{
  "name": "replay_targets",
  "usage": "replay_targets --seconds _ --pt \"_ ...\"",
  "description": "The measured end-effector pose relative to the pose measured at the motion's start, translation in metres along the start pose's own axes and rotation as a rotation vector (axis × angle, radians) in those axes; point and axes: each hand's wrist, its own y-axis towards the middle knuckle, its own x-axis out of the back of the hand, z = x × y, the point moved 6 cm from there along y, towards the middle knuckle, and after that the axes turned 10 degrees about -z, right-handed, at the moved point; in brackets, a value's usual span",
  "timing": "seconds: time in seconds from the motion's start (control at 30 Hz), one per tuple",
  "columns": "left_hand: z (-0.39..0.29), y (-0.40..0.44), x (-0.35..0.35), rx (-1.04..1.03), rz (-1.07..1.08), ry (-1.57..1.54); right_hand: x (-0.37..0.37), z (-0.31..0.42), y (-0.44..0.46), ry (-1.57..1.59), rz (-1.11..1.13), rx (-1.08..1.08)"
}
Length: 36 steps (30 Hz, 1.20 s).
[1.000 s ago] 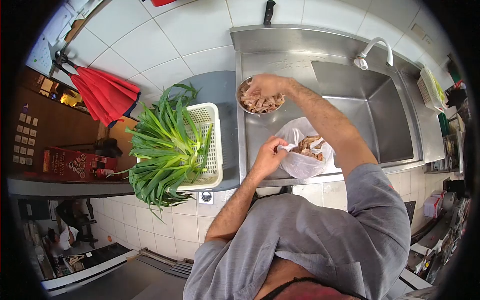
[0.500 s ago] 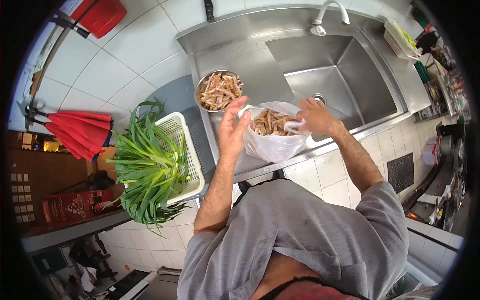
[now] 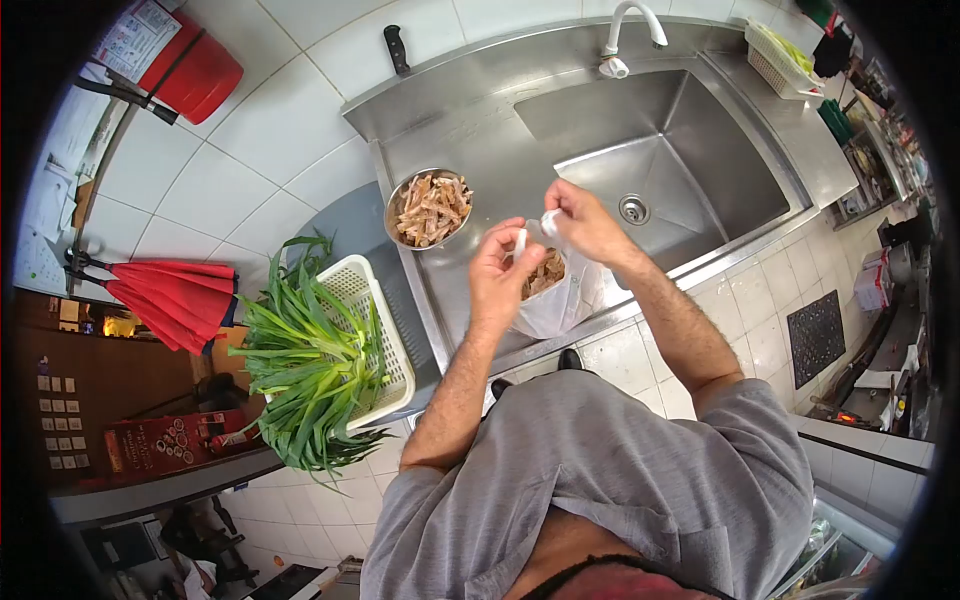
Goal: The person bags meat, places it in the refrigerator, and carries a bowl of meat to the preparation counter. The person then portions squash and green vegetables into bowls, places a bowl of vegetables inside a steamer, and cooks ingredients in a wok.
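A white plastic bag [image 3: 550, 318] stands at the sink counter's front edge, with brownish meat strips [image 3: 546, 274] showing through its mouth. My left hand [image 3: 496, 278] pinches a gathered handle of the bag on the left. On the other side my right hand [image 3: 590, 228] grips the bunched white handle, close to the left hand. Just beyond my left hand, a round metal bowl [image 3: 394, 226] holds a heap of similar pale brown strips [image 3: 434, 206]. The lower part of the bag's contents is hidden by the plastic.
Left of the counter, leafy green stalks [image 3: 320, 360] lie over a white plastic basket [image 3: 400, 372]. A steel sink [image 3: 720, 190] with a white faucet [image 3: 614, 66] is at the right. A black-handled knife [image 3: 397, 48] is at the back wall. Red umbrellas [image 3: 170, 295] hang at left.
Both hands have come closer together over the bag, and its handles are now pulled up between them. The bag's mouth is narrower. My left hand has closed on a handle.
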Motion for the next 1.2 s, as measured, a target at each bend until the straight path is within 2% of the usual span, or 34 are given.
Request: replay_targets --seconds 0.07,0.1,0.2,0.23,0.3,0.33,0.37,0.43,0.5,0.57,0.63,0.7,0.77,0.83,0.87,0.93,0.97,1.03,1.07,1.13,1.17,1.2 --pt "-0.006 -0.004 -0.010 -0.147 -0.054 0.089 -0.008 0.009 -0.001 -0.180 -0.023 0.100" --pt "-0.005 -0.003 -0.010 -0.152 -0.066 0.090 -0.014 0.007 -0.004 -0.180 -0.011 0.106" --pt "-0.004 0.002 -0.008 -0.203 -0.069 0.282 -0.019 -0.001 -0.012 0.124 -0.094 0.122" --pt "-0.005 0.001 -0.007 -0.209 -0.080 0.281 -0.017 -0.005 -0.013 0.123 -0.084 0.127" --pt "-0.006 -0.001 -0.007 -0.238 -0.116 0.435 -0.018 -0.018 -0.016 0.544 0.128 0.042" --pt "0.008 0.003 0.000 -0.144 -0.193 0.308 -0.017 -0.028 -0.018 0.651 0.178 -0.064" --pt "0.012 0.006 0.002 -0.143 -0.193 0.307 -0.017 -0.034 -0.020 0.650 0.177 -0.066" --pt "0.016 0.008 0.006 0.044 -0.235 0.135 -0.016 -0.029 -0.029 0.210 0.075 0.055" --pt "0.019 0.009 0.006 0.081 -0.215 0.124 -0.017 -0.036 -0.030 0.138 0.089 0.052" --pt "0.023 0.009 0.005 0.141 -0.186 -0.022 -0.023 -0.063 -0.028 -0.097 0.211 -0.141" --pt "0.020 0.008 0.007 0.161 -0.141 -0.060 -0.024 -0.066 -0.029 0.022 0.127 -0.175" --pt "0.011 0.006 0.007 0.166 -0.079 -0.081 -0.017 -0.066 -0.028 0.701 -0.099 -0.336" --pt "0.007 0.005 0.011 0.163 -0.001 -0.066 -0.009 -0.071 -0.025 0.704 -0.087 -0.336" --pt "-0.007 0.003 0.000 0.039 0.168 0.052 -0.009 -0.082 -0.022 0.347 -0.009 -0.344" --pt "-0.011 0.004 -0.001 0.039 0.169 0.052 -0.010 -0.084 -0.023 0.348 -0.009 -0.344" --pt "-0.038 0.000 -0.019 -0.629 0.282 0.767 -0.014 -0.072 -0.020 0.165 -0.019 -0.215" --pt "-0.036 0.004 -0.020 -0.630 0.283 0.769 -0.015 -0.068 -0.021 0.167 -0.019 -0.215" --pt "-0.028 0.010 -0.019 -0.652 0.291 0.835 -0.020 -0.045 -0.024 -0.036 0.077 0.035" --pt "-0.026 0.011 -0.018 -0.652 0.291 0.836 -0.018 -0.040 -0.026 -0.034 0.077 0.036" --pt "0.000 0.022 -0.009 -0.113 0.300 0.646 -0.017 -0.038 -0.031 0.094 0.116 -0.069" --pt "0.005 0.022 -0.009 -0.114 0.301 0.647 -0.018 -0.043 -0.033 0.095 0.115 -0.069" --pt "0.008 0.025 -0.002 -0.146 0.179 0.666 -0.016 -0.049 -0.035 0.227 0.052 -0.022"
